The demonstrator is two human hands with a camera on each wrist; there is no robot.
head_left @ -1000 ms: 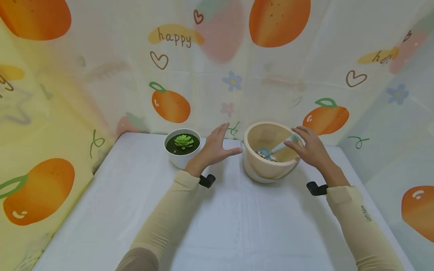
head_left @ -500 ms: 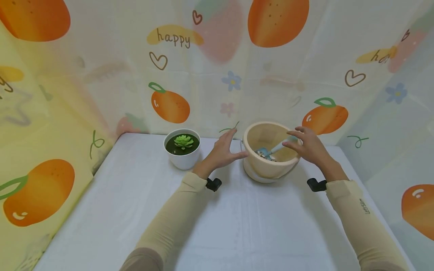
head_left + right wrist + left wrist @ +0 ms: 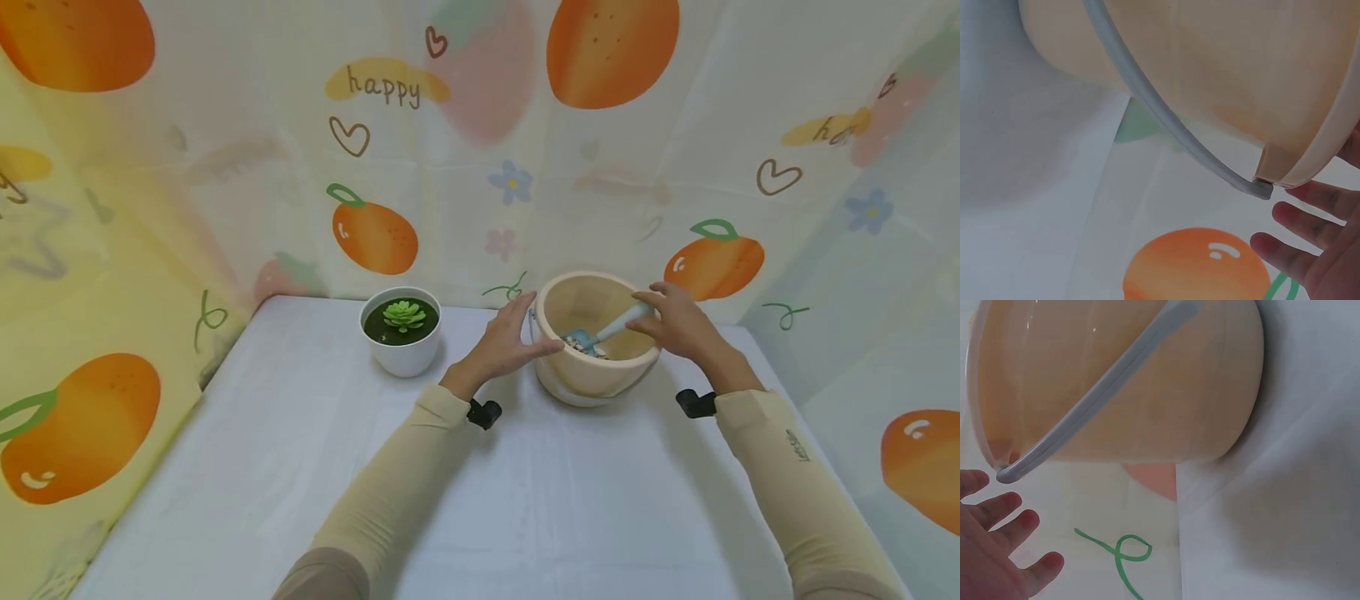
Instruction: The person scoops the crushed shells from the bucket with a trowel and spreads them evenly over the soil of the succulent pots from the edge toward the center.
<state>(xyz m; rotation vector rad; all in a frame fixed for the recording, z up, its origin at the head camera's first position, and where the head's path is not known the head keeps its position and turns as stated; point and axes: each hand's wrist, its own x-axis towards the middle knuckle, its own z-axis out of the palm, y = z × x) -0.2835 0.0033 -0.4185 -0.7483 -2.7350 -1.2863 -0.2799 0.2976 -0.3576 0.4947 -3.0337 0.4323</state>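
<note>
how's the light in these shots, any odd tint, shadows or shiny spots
Head view: soft light, a yellow cast on the left of the backdrop, faint shadows beside the left sleeve and right sleeve; left wrist view: rather dim, tiny bright specks on the bucket; right wrist view: dim too, a soft-edged shadow on the table.

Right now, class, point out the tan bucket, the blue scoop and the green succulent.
Tan bucket (image 3: 590,372): head view, front outer wall.
Blue scoop (image 3: 621,323): head view, middle of its handle.
Green succulent (image 3: 404,316): head view, centre of its leaves.
</note>
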